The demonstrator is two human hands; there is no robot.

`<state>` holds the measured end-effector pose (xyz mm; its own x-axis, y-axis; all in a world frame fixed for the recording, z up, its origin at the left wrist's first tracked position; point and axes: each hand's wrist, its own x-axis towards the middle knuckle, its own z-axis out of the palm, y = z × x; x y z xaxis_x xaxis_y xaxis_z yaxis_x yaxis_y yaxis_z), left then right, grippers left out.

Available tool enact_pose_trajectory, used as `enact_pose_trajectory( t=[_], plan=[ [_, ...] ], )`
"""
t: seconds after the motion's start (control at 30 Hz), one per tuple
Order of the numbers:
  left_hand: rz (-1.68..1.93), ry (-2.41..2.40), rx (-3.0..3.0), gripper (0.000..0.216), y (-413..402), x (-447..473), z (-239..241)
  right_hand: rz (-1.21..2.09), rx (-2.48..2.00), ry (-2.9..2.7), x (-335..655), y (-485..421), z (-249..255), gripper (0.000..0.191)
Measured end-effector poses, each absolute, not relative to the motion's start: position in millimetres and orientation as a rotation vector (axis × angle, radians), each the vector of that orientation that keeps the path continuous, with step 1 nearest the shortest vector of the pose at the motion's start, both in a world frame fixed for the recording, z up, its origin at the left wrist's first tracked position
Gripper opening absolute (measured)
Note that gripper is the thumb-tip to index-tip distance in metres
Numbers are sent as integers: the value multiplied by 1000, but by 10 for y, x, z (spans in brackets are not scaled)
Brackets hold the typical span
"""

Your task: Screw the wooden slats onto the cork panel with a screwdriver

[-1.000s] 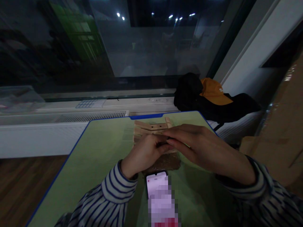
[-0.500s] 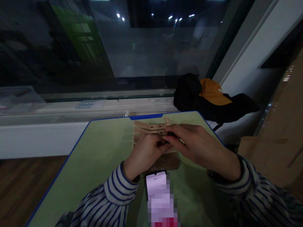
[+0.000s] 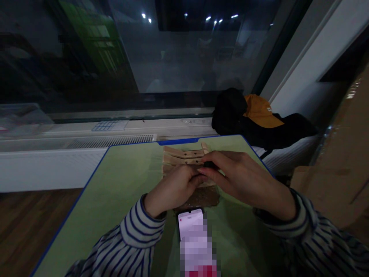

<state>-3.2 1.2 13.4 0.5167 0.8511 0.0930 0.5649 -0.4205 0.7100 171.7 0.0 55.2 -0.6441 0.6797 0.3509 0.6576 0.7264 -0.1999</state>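
My left hand (image 3: pixel 173 188) and my right hand (image 3: pixel 239 179) meet over the far middle of a green mat (image 3: pixel 115 200). Both are curled, fingertips pinched together around a small dark thing (image 3: pixel 210 165) that I cannot make out. Just beyond the fingers lie several light wooden slats (image 3: pixel 183 155) with small holes, partly hidden by my hands. A brown flat piece (image 3: pixel 201 198) lies under my hands. Both sleeves are striped.
A lit phone (image 3: pixel 196 238) lies on the mat near me. A black bag with an orange cap (image 3: pixel 261 111) sits on the window ledge at right. A radiator grille (image 3: pixel 112 141) runs behind the mat. Cardboard boxes (image 3: pixel 343 154) stand at right.
My right hand drew back slightly toward me and curled tighter; a small dark thing now shows at its fingertips. The left hand stayed almost in place.
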Motion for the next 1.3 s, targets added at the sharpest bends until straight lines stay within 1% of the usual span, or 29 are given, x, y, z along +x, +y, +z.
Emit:
enact_pose_trajectory(
  t=[0.13, 0.27, 0.4, 0.43, 0.6, 0.67, 0.83, 1.07, 1.2, 1.23, 1.3],
  plan=[
    [609, 1203, 2106, 22, 18, -18, 79, 75, -1064, -2521, 1707, -3, 536, 17],
    [685, 1246, 2041, 27, 24, 2, 41, 76, -1079, -2508, 1716, -3, 517, 19],
    [722, 1183, 2026, 25, 17, 15, 50, 89, -1010, -2505, 1760, -6, 523, 33],
    [733, 1165, 2023, 24, 14, 17, 57, 102, -977, -2509, 1773, -6, 530, 34],
    [706, 1089, 2042, 20, 9, 12, 97, 184, -901, -2526, 1791, 10, 565, 17],
    [673, 1095, 2076, 21, 7, 2, 111, 162, -931, -2519, 1773, 13, 564, 14],
    [657, 1121, 2130, 22, 2, -2, 106, 57, -997, -2508, 1717, 13, 543, 15],
    [841, 1189, 2032, 17, 2, 37, 68, 79, -1042, -2506, 1752, 7, 530, 18],
    [820, 1154, 2008, 17, 3, 36, 74, 56, -1037, -2522, 1806, -18, 565, 29],
    [797, 1147, 2002, 17, 3, 34, 77, 57, -1025, -2531, 1817, -25, 580, 28],
    [756, 1147, 2003, 17, 3, 27, 85, 88, -992, -2557, 1829, -36, 608, 22]
  ],
)
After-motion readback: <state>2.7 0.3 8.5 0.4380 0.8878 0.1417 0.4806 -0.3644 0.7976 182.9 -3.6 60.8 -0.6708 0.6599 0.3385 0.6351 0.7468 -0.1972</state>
